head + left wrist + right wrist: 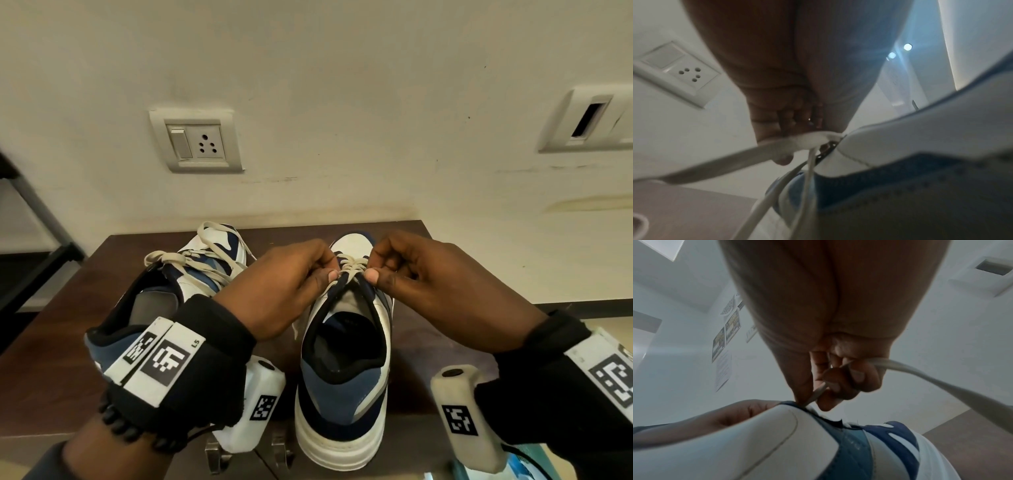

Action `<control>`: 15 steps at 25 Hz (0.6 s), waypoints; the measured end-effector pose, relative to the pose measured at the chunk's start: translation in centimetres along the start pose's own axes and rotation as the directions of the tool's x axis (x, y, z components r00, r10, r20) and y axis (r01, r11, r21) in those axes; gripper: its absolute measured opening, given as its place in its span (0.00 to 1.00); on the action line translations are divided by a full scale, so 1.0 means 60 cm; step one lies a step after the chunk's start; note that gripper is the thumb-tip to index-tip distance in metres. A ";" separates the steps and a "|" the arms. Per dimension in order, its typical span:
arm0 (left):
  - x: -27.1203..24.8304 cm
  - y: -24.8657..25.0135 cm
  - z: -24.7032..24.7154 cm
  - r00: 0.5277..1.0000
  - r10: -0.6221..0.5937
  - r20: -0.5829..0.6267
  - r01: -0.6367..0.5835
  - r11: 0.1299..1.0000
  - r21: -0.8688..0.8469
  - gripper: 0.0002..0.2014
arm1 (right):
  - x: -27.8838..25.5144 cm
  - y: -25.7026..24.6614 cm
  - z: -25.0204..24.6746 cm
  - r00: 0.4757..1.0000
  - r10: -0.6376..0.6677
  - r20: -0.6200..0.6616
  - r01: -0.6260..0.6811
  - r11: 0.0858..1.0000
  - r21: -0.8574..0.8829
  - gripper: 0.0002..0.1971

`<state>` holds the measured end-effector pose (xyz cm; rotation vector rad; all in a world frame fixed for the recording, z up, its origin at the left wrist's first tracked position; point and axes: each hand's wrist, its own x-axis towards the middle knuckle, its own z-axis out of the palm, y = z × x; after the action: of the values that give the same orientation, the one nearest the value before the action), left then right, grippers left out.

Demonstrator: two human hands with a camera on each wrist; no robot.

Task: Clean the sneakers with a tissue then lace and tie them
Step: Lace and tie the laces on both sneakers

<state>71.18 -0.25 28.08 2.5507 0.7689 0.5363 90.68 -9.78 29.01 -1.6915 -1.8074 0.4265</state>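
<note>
Two white, blue and navy sneakers stand on a dark brown table, heels toward me. The right sneaker is in the middle, and both hands work at the top of its lacing. My left hand pinches the cream lace on the left side of the tongue; in the left wrist view the lace runs out from under its fingers. My right hand pinches the lace on the right side, and the lace end trails off from its curled fingers. The left sneaker stands beside it with loose laces.
A pale wall rises right behind the table, with a switch-and-socket plate at the left and another plate at the far right. A dark shelf frame stands left of the table. Metal hooks hang at the table's near edge.
</note>
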 end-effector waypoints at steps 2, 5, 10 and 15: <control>0.000 -0.002 0.006 0.998 0.050 -0.030 -0.047 0.995 0.092 0.08 | -0.001 -0.001 -0.002 1.000 0.007 0.006 -0.007 1.000 0.009 0.04; 0.003 -0.002 0.012 0.992 0.028 -0.125 -0.021 0.998 0.056 0.07 | -0.004 -0.005 -0.003 0.999 0.004 0.041 -0.005 1.000 0.013 0.04; 0.006 0.001 0.006 0.998 0.025 -0.057 -0.028 0.998 -0.055 0.03 | -0.004 -0.012 -0.002 0.997 -0.010 0.072 0.004 0.996 0.089 0.07; 0.004 0.003 -0.007 0.997 0.046 -0.060 -0.048 0.998 -0.031 0.03 | -0.002 -0.011 0.004 0.996 0.007 0.090 -0.015 0.996 0.085 0.04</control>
<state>71.27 -0.13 28.57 2.5388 0.7164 0.6375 90.04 -9.95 29.20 -1.6482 -1.8175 0.5847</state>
